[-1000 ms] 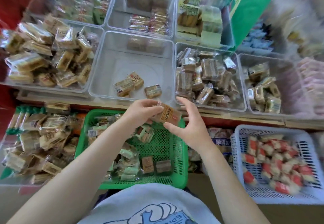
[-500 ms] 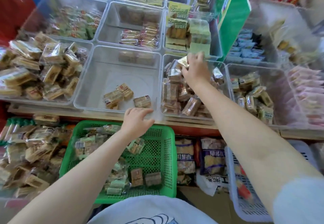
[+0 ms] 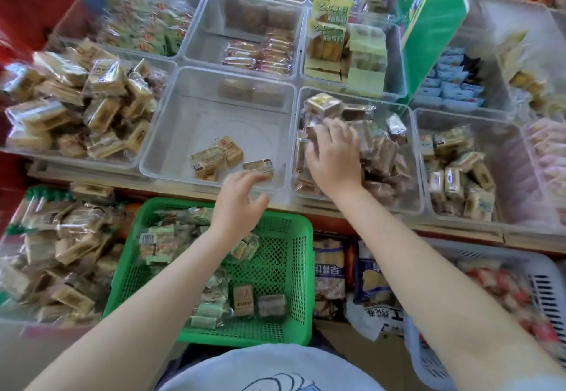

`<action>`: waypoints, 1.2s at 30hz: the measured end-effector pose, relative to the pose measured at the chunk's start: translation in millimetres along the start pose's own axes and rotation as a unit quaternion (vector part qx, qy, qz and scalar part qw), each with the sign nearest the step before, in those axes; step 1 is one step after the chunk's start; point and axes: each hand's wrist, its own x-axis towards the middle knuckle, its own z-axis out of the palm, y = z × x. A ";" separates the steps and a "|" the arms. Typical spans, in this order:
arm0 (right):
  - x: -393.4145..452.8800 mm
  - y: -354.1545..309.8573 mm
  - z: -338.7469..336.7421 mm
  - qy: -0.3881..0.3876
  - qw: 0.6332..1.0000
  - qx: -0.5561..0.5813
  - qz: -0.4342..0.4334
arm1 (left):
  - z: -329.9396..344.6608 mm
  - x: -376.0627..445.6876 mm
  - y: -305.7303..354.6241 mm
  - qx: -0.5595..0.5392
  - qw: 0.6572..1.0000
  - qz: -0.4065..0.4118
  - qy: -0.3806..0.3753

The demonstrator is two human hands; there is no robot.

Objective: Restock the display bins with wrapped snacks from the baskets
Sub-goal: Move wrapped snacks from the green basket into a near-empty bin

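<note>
Crinkly wrapped snacks under right hand

Two hands, one green basket, one white basket.

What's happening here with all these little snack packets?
A person is restocking clear display bins with wrapped snacks. The right hand rests on the brown packets in a well-filled bin; whether it grips one is unclear. The left hand hovers open over the green basket, near the front rim of the nearly bare middle bin, which holds only a few packets.
</note>
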 end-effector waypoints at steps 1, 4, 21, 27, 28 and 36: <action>-23.6 -11.5 5.2 0.051 0.997 0.052 -0.033 | -2.4 -6.7 -4.8 0.004 0.999 0.004 0.045; -97.8 -47.9 28.0 -0.028 0.986 0.158 -0.053 | -5.2 -25.8 -30.8 0.026 0.996 -0.086 -0.013; -255.1 -82.4 122.1 -0.475 0.872 -0.006 0.116 | -1.7 -104.9 -128.1 -0.053 0.914 -0.306 -0.260; -215.5 -93.9 34.1 -0.270 0.709 0.450 0.471 | -3.8 -81.5 -78.8 -0.152 0.913 -0.257 -0.278; -207.8 -95.6 20.2 -0.231 0.612 0.554 0.515 | -3.6 -76.4 -66.8 -0.190 0.907 -0.244 -0.285; -159.9 -67.1 -55.1 -0.151 0.365 0.797 0.456 | -8.3 -24.7 39.7 -0.320 0.907 -0.147 -0.232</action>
